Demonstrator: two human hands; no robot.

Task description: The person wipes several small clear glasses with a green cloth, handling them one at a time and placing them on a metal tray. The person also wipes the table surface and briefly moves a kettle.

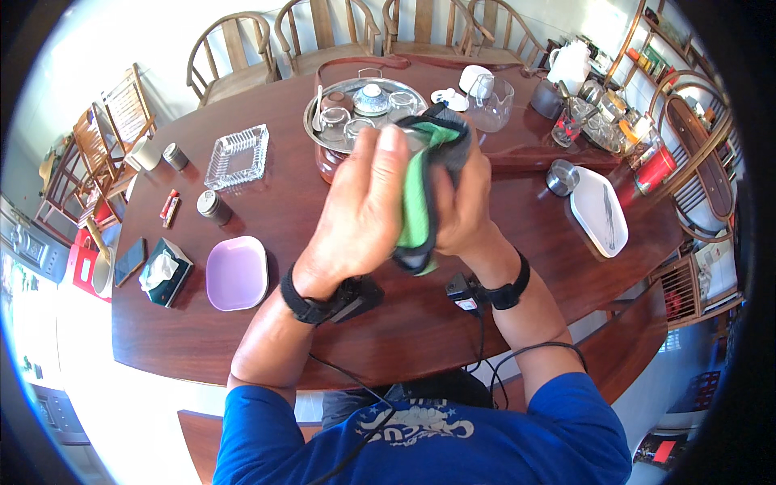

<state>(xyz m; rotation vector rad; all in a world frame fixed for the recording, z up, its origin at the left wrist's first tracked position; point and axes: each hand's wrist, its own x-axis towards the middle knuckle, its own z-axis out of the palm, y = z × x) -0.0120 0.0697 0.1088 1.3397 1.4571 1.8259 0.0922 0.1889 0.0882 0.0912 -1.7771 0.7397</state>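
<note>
Both my hands are raised close together over the dark wooden table (388, 351). My right hand (464, 206) is closed around a folded green cloth with dark edging (417, 212). My left hand (364, 206) has its fingers pointing up and faces the cloth from the left. Between the fingertips and the cloth a small clear object (413, 138) shows, perhaps a glass cup; the hand hides most of it. Just behind the hands is a round metal tray (310, 124) with several clear glass cups, a brown cup (337, 102) and a patterned lidded bowl (371, 100).
To the left are a glass ashtray (237, 157), a metal-lidded jar (213, 207), a purple dish (236, 273), a tissue box (165, 271) and a phone (130, 262). A glass pitcher (491, 106), a white tray (599, 212) and crowded jars stand right. Cables hang from wrist-worn cameras.
</note>
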